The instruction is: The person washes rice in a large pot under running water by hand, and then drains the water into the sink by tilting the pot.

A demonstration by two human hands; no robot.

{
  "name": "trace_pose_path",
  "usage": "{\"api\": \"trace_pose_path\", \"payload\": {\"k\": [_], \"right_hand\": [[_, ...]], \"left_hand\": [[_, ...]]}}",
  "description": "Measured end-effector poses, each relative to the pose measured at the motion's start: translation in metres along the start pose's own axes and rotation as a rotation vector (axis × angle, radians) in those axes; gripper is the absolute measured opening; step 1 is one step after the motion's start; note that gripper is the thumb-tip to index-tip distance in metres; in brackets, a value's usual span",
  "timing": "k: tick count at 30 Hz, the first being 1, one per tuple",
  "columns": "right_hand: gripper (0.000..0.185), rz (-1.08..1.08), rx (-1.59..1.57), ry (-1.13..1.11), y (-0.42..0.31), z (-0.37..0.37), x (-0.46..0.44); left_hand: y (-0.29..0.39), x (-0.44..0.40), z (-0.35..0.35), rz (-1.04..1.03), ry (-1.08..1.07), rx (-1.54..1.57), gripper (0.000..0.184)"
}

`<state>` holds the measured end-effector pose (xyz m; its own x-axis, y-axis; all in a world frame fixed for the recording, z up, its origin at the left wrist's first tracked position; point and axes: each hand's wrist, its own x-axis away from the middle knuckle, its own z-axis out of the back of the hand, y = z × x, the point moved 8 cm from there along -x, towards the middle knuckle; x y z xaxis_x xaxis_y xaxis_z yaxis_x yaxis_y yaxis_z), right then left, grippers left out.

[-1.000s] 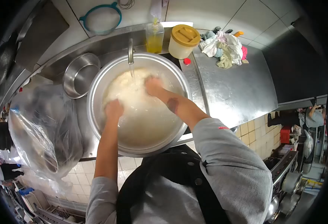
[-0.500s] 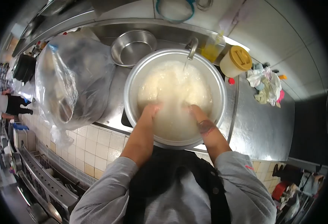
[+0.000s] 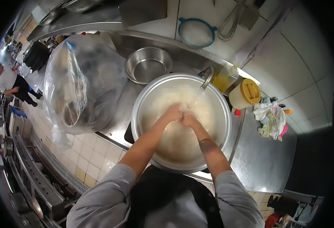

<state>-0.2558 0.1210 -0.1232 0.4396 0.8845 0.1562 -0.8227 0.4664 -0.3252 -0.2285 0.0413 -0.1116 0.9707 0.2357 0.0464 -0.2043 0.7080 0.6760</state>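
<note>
A wide metal pot point(image 3: 137, 110) holds cloudy whitish water with pale grains that look like rice point(image 3: 199, 100), heaped toward the far side. My left hand point(image 3: 173, 112) and my right hand point(image 3: 188, 118) meet over the middle of the pot, wet, with fingers curled in against each other. Some white grains show between and on the fingers; motion blur hides the fingertips. Over the pot's far rim reaches a metal faucet point(image 3: 208, 78).
A steel bowl point(image 3: 148, 65) stands behind the pot, beside a large clear plastic bag point(image 3: 85, 83). On the right are a yellow-lidded container point(image 3: 246, 94), a red cap point(image 3: 238, 113) and crumpled cloths point(image 3: 270, 119). A strainer point(image 3: 196, 33) hangs on the wall. A person point(image 3: 15, 83) stands far left.
Both hands have come up out of the cloudy contents and together toward the pot's middle. A thin stream under the faucet no longer shows. The view has tilted upward.
</note>
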Motion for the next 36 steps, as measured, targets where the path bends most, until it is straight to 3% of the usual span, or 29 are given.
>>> {"api": "trace_pose_path", "payload": {"k": [3, 4, 7, 9, 10, 12, 13, 15, 18, 20, 22, 25, 31, 32, 34, 36], "right_hand": [[0.032, -0.094, 0.157, 0.073, 0.008, 0.045, 0.005], [0.032, -0.174, 0.146, -0.004, 0.027, 0.039, 0.003], [0.032, -0.379, 0.168, -0.189, 0.063, 0.03, 0.016], [0.033, -0.453, 0.277, -0.243, 0.068, 0.046, 0.035], [0.034, -0.454, 0.263, -0.138, 0.077, 0.041, 0.039], [0.035, -0.456, 0.232, 0.071, 0.09, 0.028, 0.054], [0.035, -0.477, 0.21, -0.059, 0.09, 0.018, 0.058], [0.036, -0.517, 0.167, -0.32, 0.089, 0.001, 0.069], [0.046, -0.456, -0.088, -0.509, 0.057, 0.001, 0.093], [0.047, -0.764, -0.412, -0.515, 0.061, -0.017, 0.115], [0.046, -0.735, -0.578, -0.452, 0.07, -0.038, 0.121], [0.044, -0.71, -0.811, -0.432, 0.054, -0.057, 0.118], [0.042, -0.553, -0.905, -0.489, -0.001, -0.077, 0.1], [0.041, -0.5, -0.882, -0.496, -0.009, -0.078, 0.098], [0.041, -0.323, -0.767, -0.474, -0.025, -0.08, 0.088], [0.04, -0.104, -0.589, -0.405, -0.042, -0.072, 0.072]], "left_hand": [[0.002, 0.008, 0.014, -0.073, 0.122, -0.134, 0.034], [0.003, 0.016, 0.021, -0.074, 0.165, -0.166, 0.035], [-0.035, 0.031, 0.014, 0.325, -0.392, -0.389, 0.042], [-0.042, 0.046, 0.023, 0.229, -0.127, -0.533, 0.044], [-0.032, 0.054, 0.035, 0.18, 0.009, -0.602, 0.045], [-0.026, 0.068, 0.043, 0.438, -0.186, -0.674, 0.042], [-0.014, 0.077, 0.054, 0.563, -0.291, -0.713, 0.04], [-0.028, 0.09, 0.037, 0.591, -0.458, -0.652, 0.041], [-0.072, 0.096, -0.004, 0.541, -0.575, -0.368, 0.045], [-0.09, 0.103, -0.024, 0.582, -0.55, -0.114, 0.048], [-0.071, 0.119, -0.014, 0.732, -0.51, 0.088, 0.05], [-0.031, 0.139, 0.009, 0.73, -0.173, 0.44, 0.052], [-0.105, 0.105, -0.111, 0.502, -0.316, 0.624, 0.046], [-0.111, 0.09, -0.126, 0.285, -0.379, 0.438, 0.042], [-0.047, 0.09, -0.06, 0.346, -0.323, 0.093, 0.036], [-0.015, 0.076, -0.017, 0.371, -0.15, 0.044, 0.029]]}}
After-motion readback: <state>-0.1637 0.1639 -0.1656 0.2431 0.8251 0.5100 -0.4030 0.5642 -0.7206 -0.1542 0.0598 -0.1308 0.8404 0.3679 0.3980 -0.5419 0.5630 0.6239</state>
